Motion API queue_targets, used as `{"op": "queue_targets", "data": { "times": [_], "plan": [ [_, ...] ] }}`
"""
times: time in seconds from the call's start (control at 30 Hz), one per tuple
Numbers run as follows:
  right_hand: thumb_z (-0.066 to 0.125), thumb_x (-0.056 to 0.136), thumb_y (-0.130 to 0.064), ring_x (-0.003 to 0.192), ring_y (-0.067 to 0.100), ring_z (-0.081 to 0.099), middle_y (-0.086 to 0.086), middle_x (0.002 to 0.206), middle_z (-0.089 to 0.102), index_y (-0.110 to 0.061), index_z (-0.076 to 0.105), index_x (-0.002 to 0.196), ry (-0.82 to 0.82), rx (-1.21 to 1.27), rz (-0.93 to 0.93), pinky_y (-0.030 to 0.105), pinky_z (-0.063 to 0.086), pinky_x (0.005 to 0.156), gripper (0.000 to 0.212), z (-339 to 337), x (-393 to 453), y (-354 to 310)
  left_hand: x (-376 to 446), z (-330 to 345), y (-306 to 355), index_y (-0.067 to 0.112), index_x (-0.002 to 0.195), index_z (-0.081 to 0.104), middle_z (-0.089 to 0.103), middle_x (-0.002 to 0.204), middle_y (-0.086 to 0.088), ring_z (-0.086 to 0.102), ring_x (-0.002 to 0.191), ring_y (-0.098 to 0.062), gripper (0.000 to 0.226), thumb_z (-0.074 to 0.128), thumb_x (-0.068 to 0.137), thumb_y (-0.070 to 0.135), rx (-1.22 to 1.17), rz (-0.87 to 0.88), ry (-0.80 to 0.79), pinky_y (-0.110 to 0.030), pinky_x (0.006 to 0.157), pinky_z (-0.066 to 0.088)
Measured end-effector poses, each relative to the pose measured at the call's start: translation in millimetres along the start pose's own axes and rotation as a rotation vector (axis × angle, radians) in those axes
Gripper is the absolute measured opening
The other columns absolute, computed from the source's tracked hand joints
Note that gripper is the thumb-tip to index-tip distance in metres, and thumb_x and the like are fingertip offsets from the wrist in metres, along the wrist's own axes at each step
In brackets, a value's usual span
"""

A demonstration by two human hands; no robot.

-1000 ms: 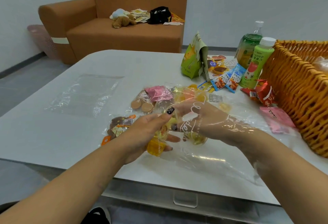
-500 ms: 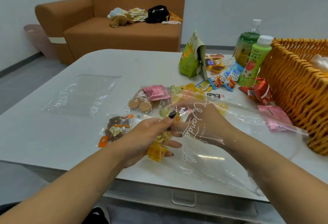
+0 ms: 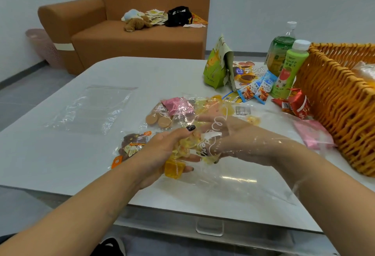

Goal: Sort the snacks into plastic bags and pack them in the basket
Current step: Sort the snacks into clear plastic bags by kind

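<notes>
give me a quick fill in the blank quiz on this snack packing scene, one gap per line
The right hand is inside a clear ____ bag.
The left hand holds ____ jelly snacks.
The wicker basket is at the table's ____ side.
The juice bottle beside the basket has a ____ cap.

Missing words: plastic; yellow; right; white
</notes>
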State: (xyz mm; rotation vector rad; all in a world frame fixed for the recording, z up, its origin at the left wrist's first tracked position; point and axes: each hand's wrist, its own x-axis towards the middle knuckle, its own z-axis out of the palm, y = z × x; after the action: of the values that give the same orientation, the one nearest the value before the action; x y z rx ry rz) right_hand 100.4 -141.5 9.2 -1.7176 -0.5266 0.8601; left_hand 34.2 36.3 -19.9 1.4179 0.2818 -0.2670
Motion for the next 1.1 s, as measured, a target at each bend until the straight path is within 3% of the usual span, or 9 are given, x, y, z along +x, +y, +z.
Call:
{"op": "queue_targets", "data": {
  "times": [0.07,0.17,0.23,0.37,0.5,0.6,0.8,0.9,1.1],
  "plan": [
    [0.065,0.080,0.012,0.089,0.018,0.070,0.002,0.119,0.063,-0.022,0.060,0.115,0.052,0.056,-0.074,0.028,0.059,0.070,0.049,3,-9,-6,1,-2,2,0.014,0.118,0.065,0.075,0.100,-0.007,0.073,0.080,-0.021,0.032,0.057,0.093,0.033,-0.026,0.001,0.013,-0.036,0.067,0.059],
    [0.068,0.080,0.009,0.077,0.011,0.068,0.003,0.106,0.068,-0.006,0.064,0.110,0.167,0.077,-0.088,0.022,0.055,0.061,0.033,2,-5,-8,3,-3,3,0.014,0.120,0.064,0.075,0.102,-0.007,0.074,0.083,-0.023,0.034,0.058,0.093,0.034,-0.060,-0.009,0.017,-0.037,0.069,0.060],
    [0.067,0.081,0.008,0.079,0.014,0.067,0.010,0.099,0.071,0.001,0.066,0.107,0.237,0.085,-0.087,0.024,0.057,0.065,0.026,-1,-2,-6,2,-3,3,0.016,0.116,0.065,0.076,0.099,-0.006,0.074,0.086,-0.025,0.030,0.058,0.093,0.034,-0.073,-0.009,0.003,-0.036,0.069,0.061],
    [0.072,0.076,0.008,0.094,0.024,0.069,0.013,0.105,0.071,-0.009,0.071,0.100,0.212,0.054,-0.098,0.033,0.058,0.085,0.030,-2,-7,-7,2,-4,2,0.016,0.113,0.067,0.076,0.097,-0.007,0.074,0.085,-0.025,0.033,0.062,0.086,0.035,-0.093,-0.004,-0.030,-0.036,0.068,0.060],
    [0.075,0.073,0.009,0.088,0.022,0.069,0.014,0.103,0.071,-0.008,0.064,0.107,0.301,0.025,-0.125,0.044,0.058,0.083,0.040,-1,-6,-7,1,-7,2,0.015,0.113,0.067,0.075,0.101,-0.008,0.074,0.087,-0.026,0.044,0.063,0.076,0.039,-0.084,0.000,-0.065,-0.038,0.069,0.061],
    [0.074,0.074,0.010,0.085,0.021,0.068,0.015,0.101,0.071,-0.005,0.066,0.103,0.356,0.022,-0.133,0.049,0.055,0.084,0.034,1,-6,-9,1,-7,2,0.015,0.113,0.067,0.075,0.101,-0.009,0.074,0.088,-0.027,0.048,0.063,0.073,0.040,-0.082,0.005,-0.070,-0.038,0.068,0.060],
    [0.077,0.069,0.010,0.098,0.030,0.069,0.014,0.104,0.072,-0.012,0.067,0.106,0.360,0.127,-0.146,0.043,0.055,0.091,0.044,-2,-7,-10,3,-7,5,0.017,0.108,0.066,0.076,0.092,-0.006,0.074,0.082,-0.024,0.044,0.065,0.070,0.041,-0.086,0.061,-0.012,-0.036,0.066,0.060],
    [0.071,0.074,0.015,0.095,0.033,0.069,0.019,0.101,0.071,-0.011,0.066,0.103,0.385,0.182,-0.172,0.043,0.058,0.084,0.040,3,-6,-9,3,-8,5,0.018,0.106,0.066,0.075,0.089,-0.006,0.074,0.080,-0.024,0.046,0.067,0.067,0.041,-0.086,0.051,-0.007,-0.035,0.064,0.059],
    [0.067,0.075,0.020,0.082,0.025,0.070,0.020,0.096,0.071,-0.004,0.067,0.103,0.402,0.285,-0.185,0.025,0.058,0.065,0.037,3,-4,-10,3,-11,7,0.016,0.111,0.066,0.075,0.091,-0.007,0.073,0.083,-0.026,0.052,0.069,0.066,0.042,-0.079,0.042,-0.011,-0.036,0.065,0.058]
  ]
}}
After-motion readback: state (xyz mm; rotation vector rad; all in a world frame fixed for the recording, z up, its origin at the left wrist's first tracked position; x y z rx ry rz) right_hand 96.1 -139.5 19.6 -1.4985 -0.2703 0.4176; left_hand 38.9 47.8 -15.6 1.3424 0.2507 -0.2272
